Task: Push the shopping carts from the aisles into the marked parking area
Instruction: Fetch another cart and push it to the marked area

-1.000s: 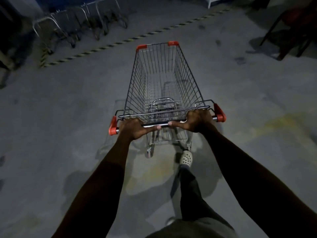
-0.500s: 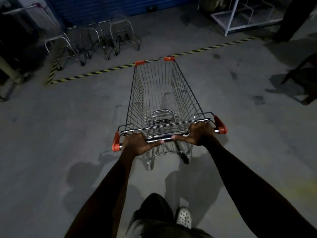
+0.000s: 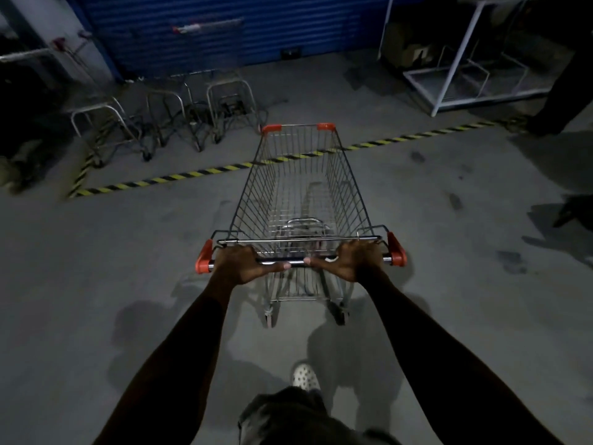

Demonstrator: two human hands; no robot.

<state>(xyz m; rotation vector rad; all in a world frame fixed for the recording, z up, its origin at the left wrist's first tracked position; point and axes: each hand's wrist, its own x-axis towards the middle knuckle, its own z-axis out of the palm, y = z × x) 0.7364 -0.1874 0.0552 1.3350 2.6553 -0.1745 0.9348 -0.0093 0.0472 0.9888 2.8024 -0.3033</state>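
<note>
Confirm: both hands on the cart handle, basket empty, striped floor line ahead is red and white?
Not quite. The head view shows the striped floor line is yellow and black, not red and white. The rest holds: left hand and right hand grip the cart handle, and the basket is empty.

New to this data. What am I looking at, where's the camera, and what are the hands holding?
There is no robot here. The single view comes from a wide-angle camera worn on a person's head, looking forward and down, so both bare arms reach in from the bottom edge. The left hand and right hand each grip the handle bar of an empty wire shopping cart with orange corner caps. It stands on a grey concrete floor. Ahead, a yellow-and-black striped line marks off an area before a blue shutter, where several metal trolley frames are parked. A white shelf frame stands at the upper right. One light shoe shows below.
</note>
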